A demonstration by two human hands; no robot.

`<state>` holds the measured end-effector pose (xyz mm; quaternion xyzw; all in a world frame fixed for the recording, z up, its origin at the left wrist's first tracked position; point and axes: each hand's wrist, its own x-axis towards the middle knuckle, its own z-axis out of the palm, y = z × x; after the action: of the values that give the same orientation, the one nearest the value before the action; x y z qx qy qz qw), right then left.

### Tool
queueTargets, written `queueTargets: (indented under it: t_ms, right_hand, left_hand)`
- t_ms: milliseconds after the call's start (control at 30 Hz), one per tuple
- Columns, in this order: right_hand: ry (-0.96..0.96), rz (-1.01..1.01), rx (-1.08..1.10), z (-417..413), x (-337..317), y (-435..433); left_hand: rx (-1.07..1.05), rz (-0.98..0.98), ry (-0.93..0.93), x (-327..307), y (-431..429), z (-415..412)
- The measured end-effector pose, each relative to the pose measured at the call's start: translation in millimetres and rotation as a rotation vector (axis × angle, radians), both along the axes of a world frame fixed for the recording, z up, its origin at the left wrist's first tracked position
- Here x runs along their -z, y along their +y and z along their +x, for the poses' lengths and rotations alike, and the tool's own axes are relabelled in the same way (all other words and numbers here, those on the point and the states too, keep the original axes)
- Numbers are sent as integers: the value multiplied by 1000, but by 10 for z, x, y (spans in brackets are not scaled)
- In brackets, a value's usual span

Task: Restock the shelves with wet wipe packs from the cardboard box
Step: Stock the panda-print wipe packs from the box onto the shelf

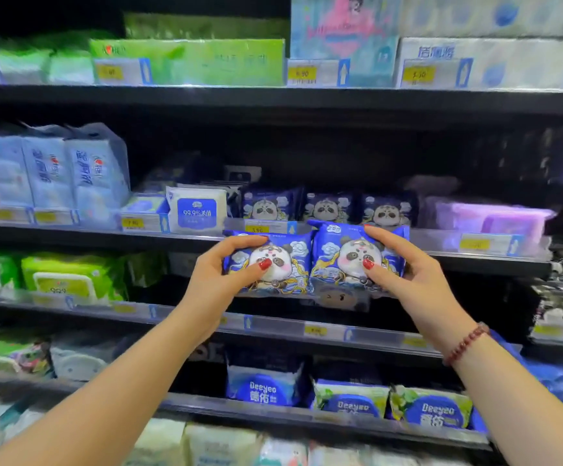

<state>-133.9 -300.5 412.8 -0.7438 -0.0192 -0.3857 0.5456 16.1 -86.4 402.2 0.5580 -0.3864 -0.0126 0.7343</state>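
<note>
You face four black shelves. The top shelf (273,99) carries green tissue packs (206,58) at left and white tissue packs (508,62) at right. On the second shelf (71,232), pale blue packs (51,169) stand upright at left. A white 99.9% wipes pack (196,210) sits at the front rail, three panda wet wipe packs (327,206) stand side by side, and purple packs (495,216) lie at right. The third shelf (290,326) holds green lidded wipes (65,274) at left. The fourth shelf (273,412) holds blue Deeyeo packs (263,385) in a row. Yellow price tags (302,74) line the shelves' front edges.

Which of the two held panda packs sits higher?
The right pack, held by the right hand; its top edge rises above the left pack in the left hand.
</note>
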Motion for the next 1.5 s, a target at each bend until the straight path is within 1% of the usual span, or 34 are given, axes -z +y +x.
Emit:
queueTargets:
  t_ms: [200,300,400,467,533,633,767,833,967,1067,1167,1233,1367,1433,1500]
  right_hand:
    - [-6,-58,27,226,-280,-137]
    - [-45,-69,60,420,-475,-226]
    - [-103,-87,123,642,-711,-354]
    - [-114,-133,196,793,-851,-491]
    - [-67,-181,258,942,-944,-648]
    - [66,-288,324,1161,-973,-837]
    - [179,-362,316,1424,-914,-904]
    - [240,-447,308,1535,-882,-900]
    - [462,-689,332,1706,-823,-874]
    - [579,-772,406,1794,-850,-888]
    - [699,-817,435,1845,-862,-910]
    - [737,-802,413,1861,-866,-933]
    - [750,-748,361,1789,-894,-948]
    - [744,-734,397,1710,-941,-983]
    - [693,-769,492,1608,-1002,-1016]
  left_hand:
    - [-8,-27,-5,-285,-179,178]
    - [-31,-42,-26,-414,-275,329]
    - [-85,-47,-30,-505,-361,506]
    - [-121,-51,-24,-532,-402,638]
    - [-154,-53,-7,-545,-427,750]
    - [-180,-64,8,-547,-460,855]
    - [-185,-71,1,-535,-497,922]
    - [-194,-65,-3,-535,-508,942]
    - [-189,-51,-22,-523,-515,980]
    - [-180,-47,-29,-489,-516,1015]
    - [-184,-32,-29,-471,-514,1032]
    - [-184,-19,-34,-480,-513,1024]
    - [-203,17,-25,-538,-506,980]
    - [-203,17,-3,-567,-495,950]
    - [-190,6,14,-594,-494,914]
